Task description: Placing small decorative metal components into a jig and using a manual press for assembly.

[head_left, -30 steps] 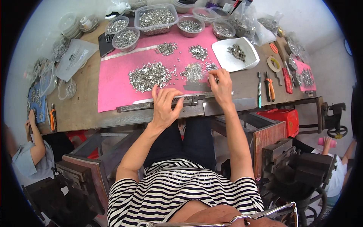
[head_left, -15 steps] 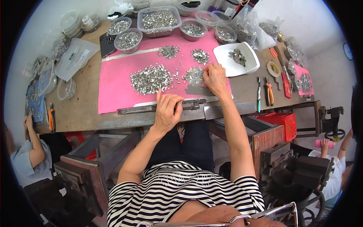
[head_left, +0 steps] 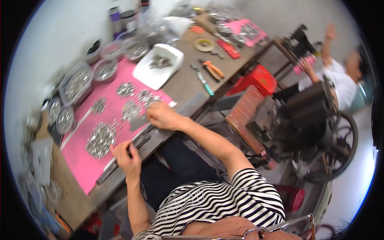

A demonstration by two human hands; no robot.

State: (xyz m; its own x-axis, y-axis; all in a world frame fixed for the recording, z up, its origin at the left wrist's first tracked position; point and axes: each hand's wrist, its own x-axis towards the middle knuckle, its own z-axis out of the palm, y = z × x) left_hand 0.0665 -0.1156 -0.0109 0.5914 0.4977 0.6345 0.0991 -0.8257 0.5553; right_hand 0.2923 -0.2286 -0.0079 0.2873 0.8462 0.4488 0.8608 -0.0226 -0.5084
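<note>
My left hand point(head_left: 127, 161) is at the near edge of the pink mat point(head_left: 80, 170), its index finger reaching toward a large pile of small silvery metal pieces point(head_left: 102, 140). Its fingers are loosely bent and apart, with nothing visible in them. Beneath it runs a dark metal bar point(head_left: 107, 173) along the table edge. My right hand point(head_left: 165, 116) rests low on the mat with fingers bent together. Their tips are partly hidden beside a small silvery pile point(head_left: 148, 98). Three other small piles lie close by, one of them next to a grey patch point(head_left: 138, 123).
A white tray point(head_left: 142, 72) of metal pieces stands beyond my right hand. Plastic tubs point(head_left: 76, 82) line the mat's far side. Pliers point(head_left: 212, 69), a toothbrush-like tool point(head_left: 203, 82) and a tape roll point(head_left: 204, 45) lie rightward. Another person point(head_left: 340, 82) sits far right.
The view has swung to the right, so table and piles appear tilted and shifted left. My hands stay near the same piles. A small pile beside my right hand is now uncovered.
</note>
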